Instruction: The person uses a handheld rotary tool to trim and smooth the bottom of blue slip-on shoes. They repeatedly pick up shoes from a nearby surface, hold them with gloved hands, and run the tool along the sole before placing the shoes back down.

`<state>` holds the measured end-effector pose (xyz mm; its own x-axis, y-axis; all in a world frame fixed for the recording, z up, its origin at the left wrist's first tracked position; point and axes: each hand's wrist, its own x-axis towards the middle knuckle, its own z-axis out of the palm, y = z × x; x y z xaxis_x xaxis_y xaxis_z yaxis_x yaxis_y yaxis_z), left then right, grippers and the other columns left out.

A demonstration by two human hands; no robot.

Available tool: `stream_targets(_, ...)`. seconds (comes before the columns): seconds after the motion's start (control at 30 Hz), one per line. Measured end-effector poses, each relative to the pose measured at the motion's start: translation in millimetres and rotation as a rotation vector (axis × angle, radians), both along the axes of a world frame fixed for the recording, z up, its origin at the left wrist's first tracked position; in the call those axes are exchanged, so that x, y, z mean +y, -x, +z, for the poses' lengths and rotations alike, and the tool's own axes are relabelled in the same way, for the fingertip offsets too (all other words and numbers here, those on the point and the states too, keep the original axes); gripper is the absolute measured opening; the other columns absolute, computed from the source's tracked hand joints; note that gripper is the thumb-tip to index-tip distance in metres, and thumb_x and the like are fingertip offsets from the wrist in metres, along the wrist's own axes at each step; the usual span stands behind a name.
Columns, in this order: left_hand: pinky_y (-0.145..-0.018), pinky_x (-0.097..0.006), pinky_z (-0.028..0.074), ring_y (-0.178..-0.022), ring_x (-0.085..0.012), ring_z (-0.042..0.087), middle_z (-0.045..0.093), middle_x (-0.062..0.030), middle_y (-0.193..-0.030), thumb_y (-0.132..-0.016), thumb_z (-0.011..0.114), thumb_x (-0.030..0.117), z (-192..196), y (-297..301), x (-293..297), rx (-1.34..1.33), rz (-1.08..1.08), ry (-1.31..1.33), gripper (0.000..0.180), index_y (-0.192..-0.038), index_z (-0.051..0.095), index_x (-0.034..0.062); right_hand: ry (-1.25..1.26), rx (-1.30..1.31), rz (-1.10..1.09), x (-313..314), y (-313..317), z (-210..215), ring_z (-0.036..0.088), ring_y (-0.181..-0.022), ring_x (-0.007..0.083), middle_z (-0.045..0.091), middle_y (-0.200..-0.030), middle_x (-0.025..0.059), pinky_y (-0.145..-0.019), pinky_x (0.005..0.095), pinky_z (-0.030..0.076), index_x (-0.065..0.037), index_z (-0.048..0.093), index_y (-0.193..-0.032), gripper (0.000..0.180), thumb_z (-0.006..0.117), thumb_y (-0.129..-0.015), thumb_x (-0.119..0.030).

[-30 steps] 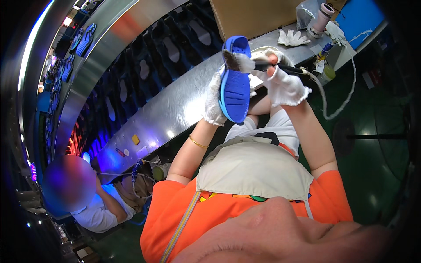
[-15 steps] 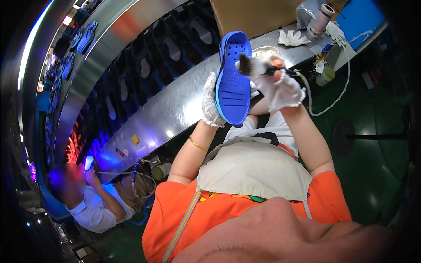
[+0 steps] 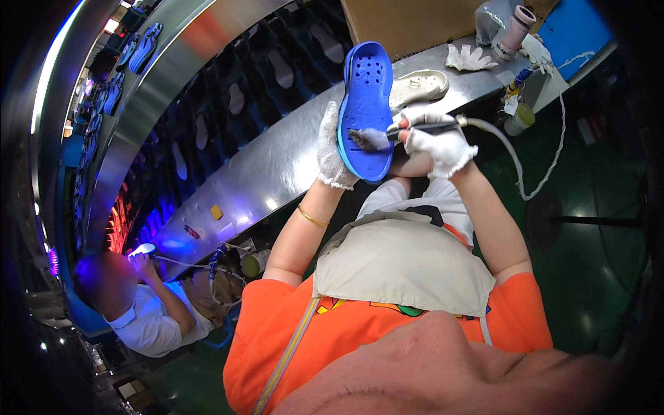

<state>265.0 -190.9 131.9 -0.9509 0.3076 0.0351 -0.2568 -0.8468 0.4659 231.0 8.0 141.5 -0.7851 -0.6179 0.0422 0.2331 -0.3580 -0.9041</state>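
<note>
My gloved left hand [image 3: 332, 152] grips a blue shoe sole [image 3: 367, 100] by its left edge, upright over the metal bench. Small holes dot the sole's upper end, and its inner face is turned toward me. A brush [image 3: 372, 140] with dark bristle tips is closed in my right hand [image 3: 437, 144], whose glove leaves some fingertips bare. The bristles lie against the lower half of the sole. From the brush's handle end runs a pale hose [image 3: 513, 153]. Just behind the sole, a cream-coloured shoe [image 3: 423, 85] rests on the bench.
Along the metal bench [image 3: 259, 166] a conveyor [image 3: 249, 83] carries rows of soles. A white glove [image 3: 472, 58], a pink tumbler [image 3: 517, 29] and a green-bottomed container [image 3: 520, 119] are at the right. A cardboard box [image 3: 408, 24] stands behind. At lower left another person [image 3: 162, 315] holds a glowing pale object.
My right hand has turned and lowered the brush onto the sole, uncovering the cream shoe. The sole has risen slightly. The other person's glowing object is lower and tilted.
</note>
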Motion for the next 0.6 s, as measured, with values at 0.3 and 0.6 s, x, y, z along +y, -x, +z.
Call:
stream_targets(0.3, -0.096, -0.055, 0.041, -0.109, -0.0476, 0.051, 0.045, -0.0282, -0.128, -0.089, 0.033, 0.058, 2.0, -7.0, -6.3, -0.024, -0.173, -0.134, 0.077, -0.139, 0.027, -0.0002, 0.051, 0.186, -0.296, 11.0, 25.9, -0.9, 0.063, -0.079, 0.0151, 0.064, -0.091, 0.0073, -0.072, 0.0281, 0.053, 0.001, 0.06, -0.095, 0.018, 0.065, -0.078, 0.002)
stream_targets(0.6, -0.087, -0.042, 0.052, -0.1, -0.0333, 0.061, 0.057, -0.0194, -0.114, -0.087, 0.036, 0.063, 121.0, 20.7, -29.8, 0.344, 0.077, 0.384, 0.077, -0.133, 0.036, 0.0009, 0.359, 0.202, -0.354, 22.2, 14.4, 13.1, 0.063, -0.077, 0.0198, 0.063, -0.094, 0.0107, -0.066, 0.0271, 0.051, -0.007, 0.056, -0.101, 0.022, 0.067, -0.083, -0.013)
